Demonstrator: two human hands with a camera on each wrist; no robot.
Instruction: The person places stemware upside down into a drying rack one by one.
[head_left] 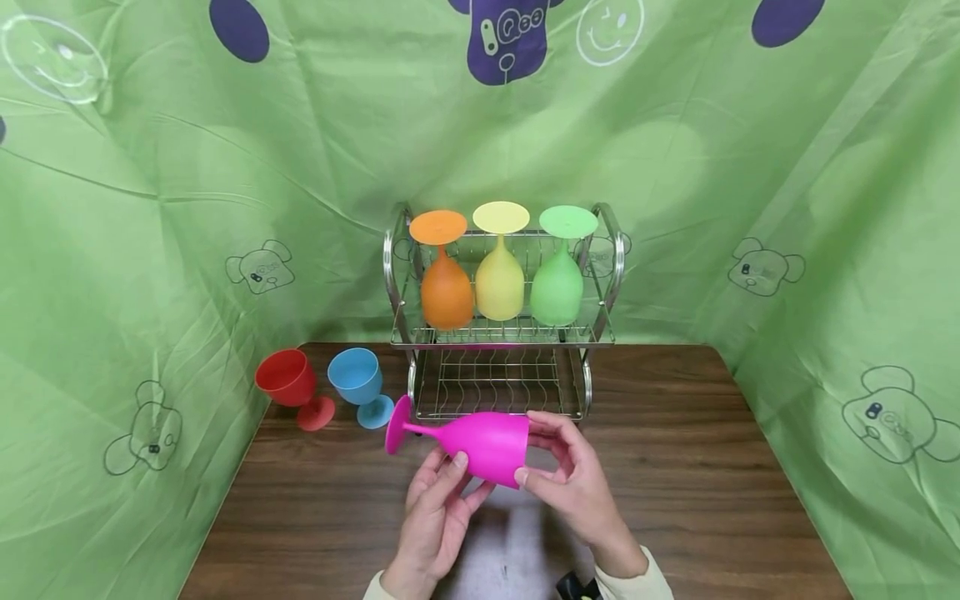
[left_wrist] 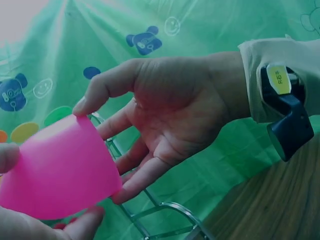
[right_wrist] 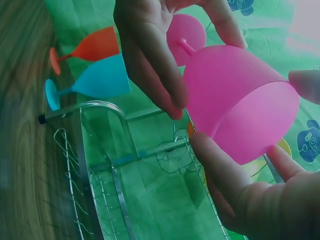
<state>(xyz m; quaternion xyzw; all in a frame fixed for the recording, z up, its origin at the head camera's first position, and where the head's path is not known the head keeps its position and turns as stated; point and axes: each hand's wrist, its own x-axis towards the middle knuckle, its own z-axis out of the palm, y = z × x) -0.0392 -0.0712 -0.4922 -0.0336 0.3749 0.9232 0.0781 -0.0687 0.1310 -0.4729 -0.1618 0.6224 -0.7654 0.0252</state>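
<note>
A magenta goblet (head_left: 487,442) is held on its side above the table, foot to the left and mouth to the right. My left hand (head_left: 438,517) grips the lower side of its bowl, thumb in front. At the rim, my right hand (head_left: 573,483) pinches the bowl between thumb and fingers. The right wrist view shows the hollow inside of the magenta goblet (right_wrist: 260,120), with nothing visible in it. In the left wrist view, the right hand (left_wrist: 170,110) has its fingertips on the rim.
Behind the hands stands a two-tier metal dish rack (head_left: 495,379). Orange (head_left: 447,292), yellow (head_left: 500,283) and green goblets (head_left: 557,287) stand upside down on its upper tier. Red (head_left: 288,379) and blue goblets (head_left: 356,375) stand upright on the wooden table (head_left: 690,492) at left. Green cloth (head_left: 322,150) surrounds it.
</note>
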